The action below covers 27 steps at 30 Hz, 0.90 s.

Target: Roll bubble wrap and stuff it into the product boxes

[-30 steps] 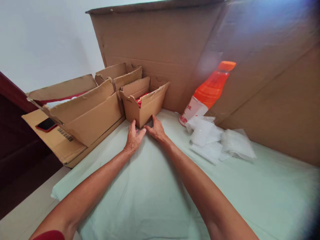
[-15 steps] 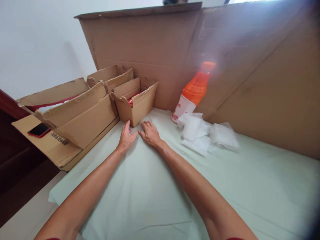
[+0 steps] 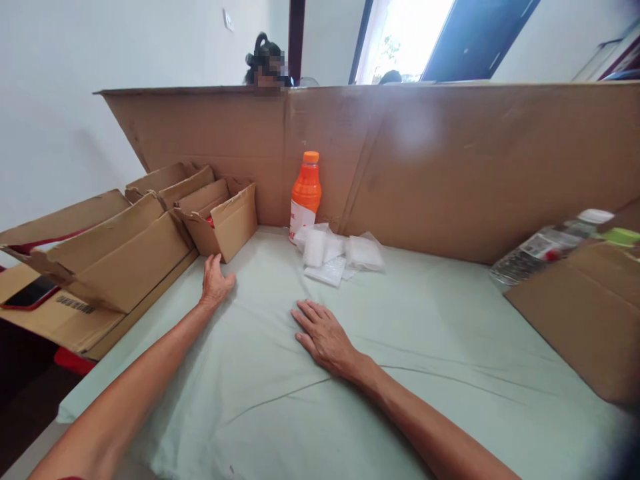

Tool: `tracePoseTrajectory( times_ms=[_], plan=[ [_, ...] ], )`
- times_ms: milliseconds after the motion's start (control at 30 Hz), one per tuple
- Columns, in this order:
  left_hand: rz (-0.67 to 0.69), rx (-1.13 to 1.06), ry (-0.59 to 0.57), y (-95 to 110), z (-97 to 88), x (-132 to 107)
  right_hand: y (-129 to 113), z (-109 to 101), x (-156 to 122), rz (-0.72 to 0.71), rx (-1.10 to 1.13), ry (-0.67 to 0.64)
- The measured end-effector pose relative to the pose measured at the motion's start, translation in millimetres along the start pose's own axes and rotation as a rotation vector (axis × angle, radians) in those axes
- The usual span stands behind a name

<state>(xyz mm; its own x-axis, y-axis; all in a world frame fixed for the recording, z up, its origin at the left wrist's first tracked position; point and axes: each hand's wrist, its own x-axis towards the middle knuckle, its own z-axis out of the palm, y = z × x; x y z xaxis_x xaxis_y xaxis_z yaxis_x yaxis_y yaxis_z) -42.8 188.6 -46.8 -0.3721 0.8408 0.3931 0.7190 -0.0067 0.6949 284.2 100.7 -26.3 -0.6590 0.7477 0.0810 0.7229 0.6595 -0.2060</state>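
My left hand (image 3: 216, 281) lies on the pale green cloth (image 3: 440, 333), fingers extended, just in front of a small cardboard box (image 3: 235, 223). I cannot tell whether its fingertips touch that box. A bit of red packaging (image 3: 211, 221) shows inside the box. My right hand (image 3: 325, 335) rests flat on the cloth with its fingers spread, holding nothing. Beyond it lie several clear plastic packets with white contents (image 3: 325, 253). An orange bottle with a white label (image 3: 305, 193) stands behind the packets.
Other open cardboard boxes (image 3: 120, 247) and a red-edged phone (image 3: 31, 293) sit at the left. A tall cardboard panel (image 3: 450, 173) runs along the back. At the right are a clear bottle (image 3: 545, 247) and another cardboard box (image 3: 575, 313). A person's head (image 3: 267, 63) shows behind the panel.
My right hand has moved away from the small box, back and to the right across the cloth. My left hand stays near the box. The view has swung right.
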Motion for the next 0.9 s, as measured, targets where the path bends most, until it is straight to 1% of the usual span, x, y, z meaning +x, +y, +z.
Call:
tracePoseTrajectory(
  times_ms=[67, 133, 233, 333, 400, 500, 567, 667, 767, 833, 900],
  plan=[
    [0.059, 0.087, -0.009, 14, -3.2, -3, 3, -1, -17, 0.014, 0.014, 0.021],
    [0.11, 0.164, -0.032, 27, -2.5, -2, 4, -1, -27, 0.02, 0.028, 0.04],
    [0.131, 0.258, -0.045, 45, 3.9, 8, 4, -3, -32, 0.034, 0.047, 0.04],
    [0.113, 0.31, -0.037, 53, 10.9, 15, 4, -4, -31, 0.044, 0.066, 0.041],
    [0.128, 0.314, -0.059, 55, 15.0, 14, 6, -3, -31, 0.038, 0.079, 0.052],
    [0.204, 0.276, -0.142, 56, 23.3, 13, 8, -1, -30, 0.022, 0.083, 0.061],
    [0.249, 0.235, -0.185, 57, 30.4, 19, 8, 0, -30, 0.022, 0.071, 0.06],
    [0.252, 0.188, -0.185, 54, 37.8, 40, 7, 0, -30, 0.03, 0.058, 0.061],
    [0.221, 0.168, -0.164, 45, 37.4, 60, 7, 1, -30, 0.016, 0.059, 0.076],
    [0.205, 0.168, -0.159, 37, 35.6, 67, 8, 2, -30, 0.004, 0.059, 0.095],
    [0.19, 0.176, -0.164, 31, 35.1, 68, 10, 3, -31, -0.006, 0.06, 0.119]
  ],
)
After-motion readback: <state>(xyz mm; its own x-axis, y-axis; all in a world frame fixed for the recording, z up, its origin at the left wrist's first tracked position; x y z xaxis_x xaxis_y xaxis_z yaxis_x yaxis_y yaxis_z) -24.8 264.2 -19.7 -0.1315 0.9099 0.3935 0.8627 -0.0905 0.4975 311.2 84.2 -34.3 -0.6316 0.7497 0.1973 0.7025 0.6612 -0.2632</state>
